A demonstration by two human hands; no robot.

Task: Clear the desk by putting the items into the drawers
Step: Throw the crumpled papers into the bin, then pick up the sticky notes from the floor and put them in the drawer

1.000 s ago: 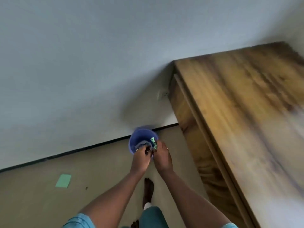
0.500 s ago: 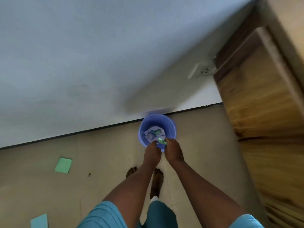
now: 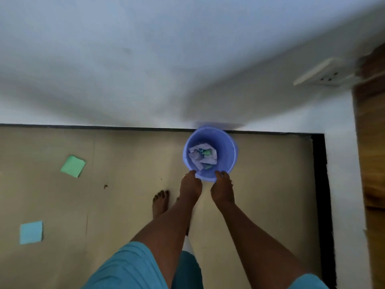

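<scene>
A blue plastic bucket (image 3: 227, 151) stands on the floor against the wall. Crumpled white and green paper scraps (image 3: 202, 156) lie in its bottom. My left hand (image 3: 190, 185) and my right hand (image 3: 222, 188) hang side by side at the bucket's near rim, fingertips pointing down at the rim. Neither hand holds anything. Only the wooden side of the desk (image 3: 373, 142) shows, at the far right edge; its top and drawers are out of view.
A green sticky note (image 3: 73, 166) and a light blue one (image 3: 31, 232) lie on the beige floor to the left. My bare foot (image 3: 160, 203) stands just behind the hands. A wall socket (image 3: 325, 75) sits near the desk.
The view has swung down from the desk to the floor and bucket. The green scrap pinched between my hands is gone from them, and the hands are now apart at the rim.
</scene>
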